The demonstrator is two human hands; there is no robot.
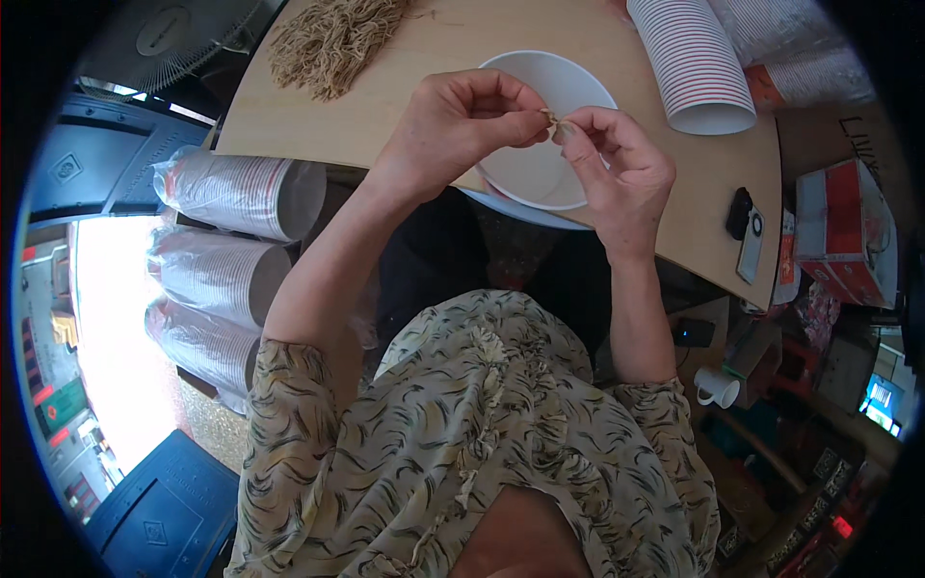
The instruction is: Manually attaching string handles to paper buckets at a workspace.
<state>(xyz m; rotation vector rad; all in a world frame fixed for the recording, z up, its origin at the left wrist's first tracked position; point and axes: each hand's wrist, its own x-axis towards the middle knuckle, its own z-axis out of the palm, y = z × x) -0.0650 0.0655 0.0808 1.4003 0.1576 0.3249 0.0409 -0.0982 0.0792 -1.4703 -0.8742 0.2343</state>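
Observation:
Over the mouth of a white paper tub (528, 69), the fingertips of both hands meet. My left hand (462, 125) and my right hand (624, 173) pinch a short piece of tan cord (552, 118) between them, with most of it hidden by the fingers. The tub sits at the table's near edge, and no contents show inside it. A loose heap of tan cords (332, 43) lies on the table at the far left, beyond my left hand.
Nested striped paper tubs (689, 58) lie on the table (462, 34) at the right. Plastic-wrapped tub stacks (226, 193) stand left, below the tabletop. A black object (740, 212) rests near the right edge. A white mug (718, 387) and a red-and-white box (838, 226) are farther right.

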